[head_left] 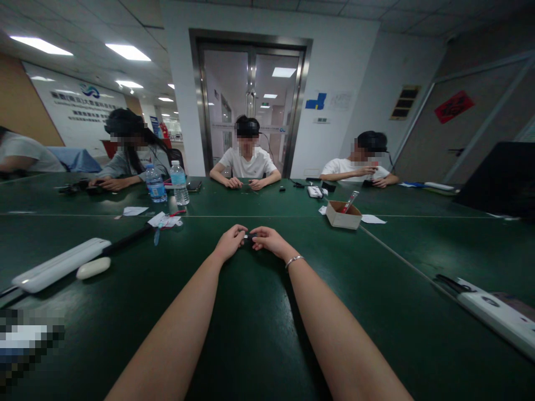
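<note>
Both forearms reach forward over the green table [251, 334]. Between my fingertips is a small black object with a silvery end [248, 237], which looks like a USB stick but is too small to be sure. My left hand [229, 244] is closed, with its fingertips pinched at the silvery end. From the other side, my right hand [271, 241] grips the black part between thumb and fingers. A silver bracelet [294, 261] circles my right wrist. The fingers hide much of the object.
Left lie a white power strip [62, 266], a pale oval object [93, 268] and paper scraps [166, 220]. Two water bottles [179, 184] stand beyond. An open cardboard box [343, 216] sits ahead right; another white power strip [497, 312] lies far right. Several people sit opposite.
</note>
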A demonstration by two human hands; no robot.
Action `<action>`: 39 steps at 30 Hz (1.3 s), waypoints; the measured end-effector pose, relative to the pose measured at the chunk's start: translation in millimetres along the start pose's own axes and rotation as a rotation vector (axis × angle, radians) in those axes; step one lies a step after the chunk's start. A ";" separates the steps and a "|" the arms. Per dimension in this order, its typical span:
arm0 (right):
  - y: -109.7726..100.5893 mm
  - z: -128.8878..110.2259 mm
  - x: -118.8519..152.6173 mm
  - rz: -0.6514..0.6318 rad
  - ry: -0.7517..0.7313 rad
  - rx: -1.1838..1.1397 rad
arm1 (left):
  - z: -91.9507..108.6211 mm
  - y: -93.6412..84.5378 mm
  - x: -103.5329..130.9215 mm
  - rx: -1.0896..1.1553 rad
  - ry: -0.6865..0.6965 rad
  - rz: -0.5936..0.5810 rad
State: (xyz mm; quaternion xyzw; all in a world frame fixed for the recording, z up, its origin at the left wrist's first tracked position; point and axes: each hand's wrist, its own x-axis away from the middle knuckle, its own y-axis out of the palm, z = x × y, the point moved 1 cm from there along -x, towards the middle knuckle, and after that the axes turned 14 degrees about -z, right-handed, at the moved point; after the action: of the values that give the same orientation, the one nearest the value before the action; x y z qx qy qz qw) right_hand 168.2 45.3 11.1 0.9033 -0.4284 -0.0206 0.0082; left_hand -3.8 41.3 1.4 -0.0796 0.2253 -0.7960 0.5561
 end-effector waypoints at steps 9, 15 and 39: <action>0.6 -2.1 1.1 -0.011 0.003 -0.019 | 5.4 0.0 3.8 0.003 0.004 0.023; 0.6 -3.2 1.6 -0.012 0.000 -0.028 | 2.3 -0.9 2.0 0.052 0.024 0.048; 0.3 -3.1 2.0 -0.010 0.000 -0.030 | 5.9 -3.2 3.5 0.034 0.015 0.034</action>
State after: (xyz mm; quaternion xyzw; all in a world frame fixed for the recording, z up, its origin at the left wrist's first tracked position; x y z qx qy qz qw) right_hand 169.4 43.6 14.1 0.9051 -0.4237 -0.0270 0.0219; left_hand -5.6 37.4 7.6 -0.0604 0.2171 -0.7907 0.5692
